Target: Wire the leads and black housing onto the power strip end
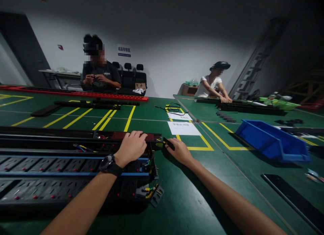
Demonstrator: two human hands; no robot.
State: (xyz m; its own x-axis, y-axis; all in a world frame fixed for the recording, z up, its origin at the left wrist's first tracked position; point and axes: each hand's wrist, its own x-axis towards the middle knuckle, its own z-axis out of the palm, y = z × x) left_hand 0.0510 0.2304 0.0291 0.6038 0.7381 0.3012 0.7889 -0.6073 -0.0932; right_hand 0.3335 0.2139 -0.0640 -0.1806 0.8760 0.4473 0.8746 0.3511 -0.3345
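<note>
My left hand (131, 146), with a black watch on its wrist, lies knuckles up with curled fingers on the end of a long black power strip (63, 162) that shows blue wires and rows of sockets. To its right, my right hand (179, 150) grips a black-handled tool with a yellow band (165, 144) whose tip points into the strip's open end. Loose coloured wire ends (151, 191) stick out below that end.
A blue plastic bin (272, 142) stands at the right on the green table (182, 198). White paper labels (184, 128) lie beyond my hands. A long red strip (76, 92) lies far back. Two other people work at the far side.
</note>
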